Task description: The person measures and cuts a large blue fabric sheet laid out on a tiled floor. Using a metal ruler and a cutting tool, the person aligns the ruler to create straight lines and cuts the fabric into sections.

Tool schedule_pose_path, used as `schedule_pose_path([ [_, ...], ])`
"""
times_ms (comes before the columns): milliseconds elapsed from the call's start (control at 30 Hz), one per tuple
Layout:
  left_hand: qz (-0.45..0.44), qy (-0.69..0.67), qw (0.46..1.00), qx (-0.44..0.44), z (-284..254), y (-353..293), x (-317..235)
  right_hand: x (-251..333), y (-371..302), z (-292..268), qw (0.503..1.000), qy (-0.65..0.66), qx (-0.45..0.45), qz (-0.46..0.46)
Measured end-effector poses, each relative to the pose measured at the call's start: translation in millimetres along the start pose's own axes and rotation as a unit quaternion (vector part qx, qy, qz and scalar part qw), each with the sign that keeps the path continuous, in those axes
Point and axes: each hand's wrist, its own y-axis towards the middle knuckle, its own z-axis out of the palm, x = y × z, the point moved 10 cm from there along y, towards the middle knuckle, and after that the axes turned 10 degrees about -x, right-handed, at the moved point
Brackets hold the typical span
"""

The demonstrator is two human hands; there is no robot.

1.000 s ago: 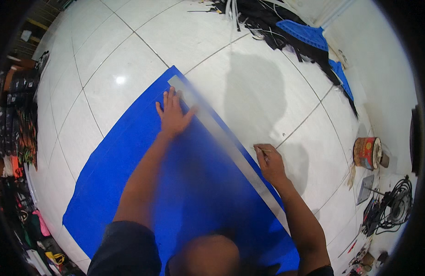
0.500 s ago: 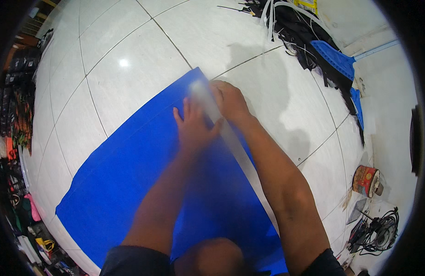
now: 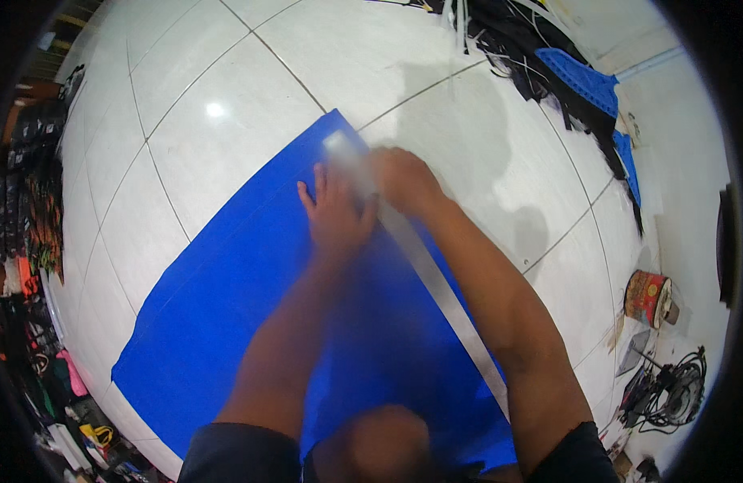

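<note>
A large blue sheet, looking like fabric, lies flat on the tiled floor beneath my arms. Along its right side runs a long pale straight strip like a ruler, slanting from the sheet's far corner down toward my right forearm. My left hand lies with fingers spread on the sheet, its thumb side against the strip. Just right of the strip, near the far corner, my right hand is curled closed and blurred. Whatever it holds is hidden by its fingers. One of my knees shows at the sheet's near edge.
Black and blue scraps with white strips are heaped by the wall at far right. A round red tin and a coil of black cable stand near the right wall. Stacked dark goods line the left side.
My right hand has shifted slightly toward me along the strip. My left hand stays spread beside it. The whole view has moved a little.
</note>
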Motion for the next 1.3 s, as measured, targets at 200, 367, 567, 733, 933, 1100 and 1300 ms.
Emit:
schedule_pose_path([
  [200, 0.028, 0.029, 0.999, -0.029, 8.6, -2.6, 4.4, 2.1, -185.5, -63.2, 0.999, 0.015, -0.013, 0.036],
  [367, 0.021, 0.054, 0.998, -0.029, 15.2, -5.3, 11.0, 3.5, -360.3, -114.3, 0.989, -0.016, 0.059, 0.136],
  [567, 0.033, 0.02, 0.999, -0.037, 29.4, -4.5, 7.5, 10.0, -518.2, -198.3, 0.975, -0.067, 0.068, 0.201],
  [733, 0.084, 0.009, 0.994, -0.07, 3.0, 29.1, 52.1, -20.7, -566.2, -165.2, 0.932, 0.057, 0.02, 0.357],
  [933, 0.058, -0.419, 0.906, 0.008, -173.2, -111.2, -134.3, -17.6, -584.4, -163.7, 0.921, -0.085, 0.003, 0.381],
  [1100, 0.287, -0.246, 0.901, 0.212, -354.4, -296.4, -248.1, -16.0, -580.0, -154.2, 0.903, -0.089, -0.015, 0.419],
  [1300, 0.228, -0.072, 0.882, 0.407, -367.4, -325.0, -290.1, 29.0, -566.3, -173.3, 0.929, -0.071, -0.063, 0.358],
])
